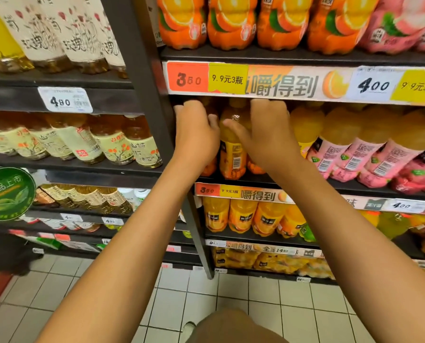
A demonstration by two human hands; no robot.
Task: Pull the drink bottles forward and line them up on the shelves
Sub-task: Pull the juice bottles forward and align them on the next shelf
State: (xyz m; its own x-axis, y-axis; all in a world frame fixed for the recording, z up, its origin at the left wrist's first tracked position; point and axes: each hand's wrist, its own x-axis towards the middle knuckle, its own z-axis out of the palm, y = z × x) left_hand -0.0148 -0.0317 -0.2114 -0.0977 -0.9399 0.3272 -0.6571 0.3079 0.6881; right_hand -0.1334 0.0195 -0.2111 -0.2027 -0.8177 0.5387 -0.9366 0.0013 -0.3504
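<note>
A tall dark store shelving unit (pixel 142 78) fills the view, stocked with rows of drink bottles over a pale tiled floor (pixel 231 305). Two bare forearms reach up from the bottom edge to the second shelf (pixel 305 184) from the top. Above both hands runs a long price strip (pixel 280 84) with orange and yellow tags. Beyond the right hand, further right, stand yellow bottles with pink labels (pixel 350 154). Beyond the left hand, past the upright post, are amber tea bottles with cream labels (pixel 112 142).

The left hand (pixel 196 134) is curled around an orange juice bottle (pixel 209 167) that it almost wholly hides, fingers hooked over its top, thumb toward the other hand. The right hand (pixel 268 134) wraps over the top of a second bottle (pixel 254 168), also mostly hidden. Between the two hands, touching both thumbs, stands a third orange juice bottle (pixel 232 147) with a yellow label and barcode, upright at the shelf's front.
</note>
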